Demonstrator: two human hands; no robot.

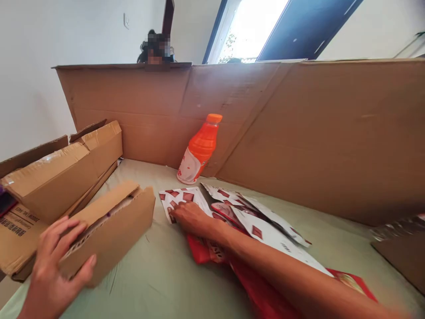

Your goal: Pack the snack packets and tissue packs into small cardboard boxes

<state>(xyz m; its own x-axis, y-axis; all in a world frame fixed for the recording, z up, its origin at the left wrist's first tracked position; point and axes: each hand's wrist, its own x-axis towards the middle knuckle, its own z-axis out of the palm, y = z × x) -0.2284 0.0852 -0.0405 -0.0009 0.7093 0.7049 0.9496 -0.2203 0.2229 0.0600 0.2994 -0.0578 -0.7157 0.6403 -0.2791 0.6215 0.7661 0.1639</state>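
Observation:
My left hand (55, 261) spans the near end of a narrow cardboard box (119, 239), with the fingers over its top and the thumb against its side. The top of this box is partly open, and its inside is mostly hidden. My right hand (190, 217) reaches across and pinches the edge of a white packet (179, 197) printed with brown squares; the fingertips are partly hidden. Under my right forearm lie more white packets (265, 230) and a red packet (199, 250), overlapping each other. Behind them an orange bottle (202, 148) with a pale label leans toward the right.
Tall cardboard panels (315, 128) stand along the back. Larger cardboard boxes (76, 164) line the left side. A blurred clear plastic item (396, 228) is on a box at the right. The surface has a pale green cover (149, 283). Beyond the panels a person (156, 48) is partly visible.

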